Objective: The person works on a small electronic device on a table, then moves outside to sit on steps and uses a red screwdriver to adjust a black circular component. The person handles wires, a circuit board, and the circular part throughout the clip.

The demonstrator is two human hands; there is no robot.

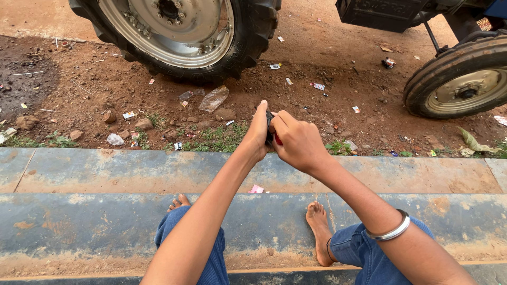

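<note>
Both my hands meet out in front of me, above the step's outer edge. My left hand [257,133] and my right hand [297,141] together clasp a small black and red object [273,133], most of it hidden by my fingers. A silver bangle [392,230] circles my right forearm. My knees in blue jeans [364,254] sit below, and my bare feet [319,228] rest on the worn blue concrete step [95,216].
A big tractor rear tyre [185,31] stands on the red dirt ahead, a smaller front tyre [462,79] at the right. Litter, a plastic bag [213,98], stones and grass tufts lie along the step edge. A pink scrap [256,189] lies on the step.
</note>
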